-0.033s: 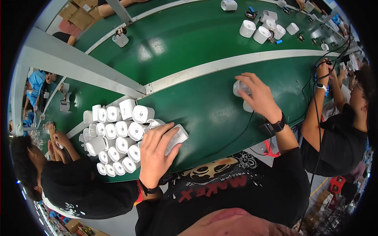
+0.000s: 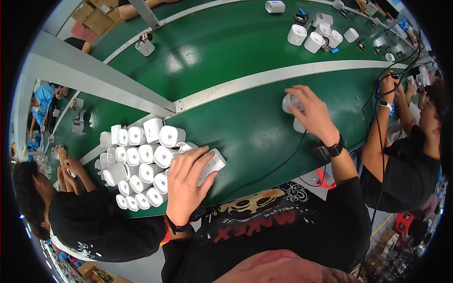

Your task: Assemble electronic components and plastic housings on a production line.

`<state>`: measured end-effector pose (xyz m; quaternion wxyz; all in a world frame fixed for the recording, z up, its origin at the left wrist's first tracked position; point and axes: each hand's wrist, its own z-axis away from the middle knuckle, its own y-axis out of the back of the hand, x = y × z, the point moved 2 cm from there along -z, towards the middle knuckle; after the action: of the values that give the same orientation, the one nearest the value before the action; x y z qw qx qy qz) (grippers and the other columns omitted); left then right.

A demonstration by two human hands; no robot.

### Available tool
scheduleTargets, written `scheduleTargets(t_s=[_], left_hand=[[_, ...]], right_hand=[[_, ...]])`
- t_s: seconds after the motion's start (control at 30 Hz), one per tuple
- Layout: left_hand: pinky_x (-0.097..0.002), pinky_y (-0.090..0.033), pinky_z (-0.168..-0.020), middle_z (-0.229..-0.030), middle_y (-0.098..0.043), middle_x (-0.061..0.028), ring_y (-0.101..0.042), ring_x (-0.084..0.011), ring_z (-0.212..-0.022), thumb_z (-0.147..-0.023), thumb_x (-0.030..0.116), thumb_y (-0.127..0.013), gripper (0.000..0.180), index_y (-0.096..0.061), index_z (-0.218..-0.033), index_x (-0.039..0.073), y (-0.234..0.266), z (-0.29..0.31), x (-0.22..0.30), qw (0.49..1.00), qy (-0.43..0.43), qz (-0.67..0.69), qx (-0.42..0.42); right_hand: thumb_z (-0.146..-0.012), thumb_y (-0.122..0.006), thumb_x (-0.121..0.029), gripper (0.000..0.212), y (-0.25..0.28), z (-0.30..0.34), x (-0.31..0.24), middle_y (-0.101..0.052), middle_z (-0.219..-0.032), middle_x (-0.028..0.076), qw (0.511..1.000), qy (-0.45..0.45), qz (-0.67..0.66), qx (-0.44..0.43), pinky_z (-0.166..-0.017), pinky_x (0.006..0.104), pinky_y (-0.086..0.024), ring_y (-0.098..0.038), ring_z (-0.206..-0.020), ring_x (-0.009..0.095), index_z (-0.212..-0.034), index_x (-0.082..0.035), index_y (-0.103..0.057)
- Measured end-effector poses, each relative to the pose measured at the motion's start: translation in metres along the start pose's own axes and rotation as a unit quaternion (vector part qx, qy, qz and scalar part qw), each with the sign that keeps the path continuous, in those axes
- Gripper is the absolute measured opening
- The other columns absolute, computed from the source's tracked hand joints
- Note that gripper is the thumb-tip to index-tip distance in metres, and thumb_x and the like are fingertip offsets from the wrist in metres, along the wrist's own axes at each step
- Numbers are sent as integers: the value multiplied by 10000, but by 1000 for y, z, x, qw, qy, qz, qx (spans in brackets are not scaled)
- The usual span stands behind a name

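My left hand (image 2: pixel 186 184) is at the right end of a cluster of white plastic housings (image 2: pixel 146 154). Its fingers and thumb curve round one white housing (image 2: pixel 217 162), which is partly covered by the hand. Farther right, my right hand (image 2: pixel 312 115) closes over a pale, rounded device (image 2: pixel 289 104), thumb against its near side. The lower part of that device shows below the palm, and a thin dark cord (image 2: pixel 295 153) trails from there toward the bench's near edge. Its exact kind is hidden by my fingers.
A pale metal rail (image 2: pixel 245 80) divides the green bench (image 2: pixel 255 137) from a far strip, where several white housings (image 2: pixel 314 42) and small parts lie. A metal post (image 2: pixel 104 70) rises at left. Black cables (image 2: pixel 380 94) hang at right. Co-workers sit on both sides.
My right hand has shifted slightly to the right with the pale device, and the cord has moved along. My left hand looks unmoved.
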<state>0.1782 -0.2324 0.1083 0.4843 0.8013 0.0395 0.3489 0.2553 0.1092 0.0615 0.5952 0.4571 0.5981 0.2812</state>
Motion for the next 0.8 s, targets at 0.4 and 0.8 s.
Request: scheduleTargets(t_s=[0.4,0.8], left_hand=[[-386,-476,-901,-1135,-638,-101,-601,-302,-1036,-776,141,-747,357,-649,-1102,35,9,-75,0,991,-34,10,-131],[-361,-507,-854,-1164,-597,-229,-633,-287,-938,-901,358,-682,775,-315,-1421,-83,-83,-57,38,821,26,290,-491]], right_hand=[[-913,-631,-291,410,41,-5,107,-632,-1189,137,985,-132,38,106,-864,400,-507,-636,-1019,324,-1289,-131,-586],[-890,-643,-429,522,41,-5,139,-667,-1117,178,959,-239,20,151,-871,388,-499,-644,-978,314,-1301,-114,-579]])
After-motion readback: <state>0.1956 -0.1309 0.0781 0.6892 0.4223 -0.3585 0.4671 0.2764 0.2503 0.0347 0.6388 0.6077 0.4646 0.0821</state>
